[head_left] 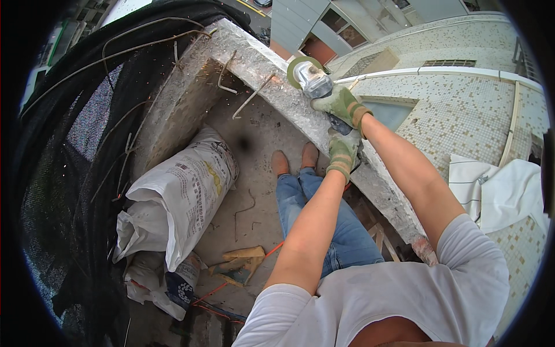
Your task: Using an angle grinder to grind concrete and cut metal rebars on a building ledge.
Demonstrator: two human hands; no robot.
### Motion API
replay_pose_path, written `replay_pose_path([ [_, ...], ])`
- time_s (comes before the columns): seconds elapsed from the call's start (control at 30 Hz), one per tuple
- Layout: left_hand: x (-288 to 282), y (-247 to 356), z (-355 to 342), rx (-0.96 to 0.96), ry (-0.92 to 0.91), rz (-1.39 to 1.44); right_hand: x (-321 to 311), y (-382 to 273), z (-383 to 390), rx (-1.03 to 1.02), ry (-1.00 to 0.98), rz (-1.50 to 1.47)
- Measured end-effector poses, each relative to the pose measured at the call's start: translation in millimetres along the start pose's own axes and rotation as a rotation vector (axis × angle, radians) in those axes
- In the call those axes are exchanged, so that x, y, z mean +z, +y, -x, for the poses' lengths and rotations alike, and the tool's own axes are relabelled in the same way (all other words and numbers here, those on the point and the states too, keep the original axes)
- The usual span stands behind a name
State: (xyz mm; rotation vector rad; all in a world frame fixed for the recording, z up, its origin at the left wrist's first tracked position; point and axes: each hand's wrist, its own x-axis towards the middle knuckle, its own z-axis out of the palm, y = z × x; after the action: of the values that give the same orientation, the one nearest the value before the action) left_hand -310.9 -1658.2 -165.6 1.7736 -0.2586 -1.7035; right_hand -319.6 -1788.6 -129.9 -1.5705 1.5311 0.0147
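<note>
An angle grinder (pixel 317 87) with a green disc (pixel 298 65) and a silver head lies over the rough concrete wall top (pixel 277 78). My right hand (pixel 340 107), in a green-and-white work glove, is closed round its body just behind the head. Farther back, my left hand (pixel 343 152), gloved alike, wraps the rear of the dark body. The disc is at the wall's outer edge; whether it touches metal or concrete I cannot tell. Small orange sparks show to its left. Bent rebar (pixel 254 96) sticks out of the wall's inner side.
A large white woven sack (pixel 188 185) leans left of my feet, with smaller sacks below it. Black netting (pixel 63 202) hangs along the left, with loose bent rods. An orange cord (pixel 274 250) crosses the floor. A white cloth (pixel 509 191) drapes over the tiled wall at right.
</note>
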Motion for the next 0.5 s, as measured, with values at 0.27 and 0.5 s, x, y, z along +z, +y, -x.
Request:
replay_pose_path([
  [0.27, 1, -4, -4, -0.019, -0.048, 0.079, -3, -5, 3, -0.025, -0.01, 0.014],
  [0.5, 0, -1, -2, -0.022, -0.082, 0.042, -7, -12, 5, 0.009, -0.021, 0.051],
])
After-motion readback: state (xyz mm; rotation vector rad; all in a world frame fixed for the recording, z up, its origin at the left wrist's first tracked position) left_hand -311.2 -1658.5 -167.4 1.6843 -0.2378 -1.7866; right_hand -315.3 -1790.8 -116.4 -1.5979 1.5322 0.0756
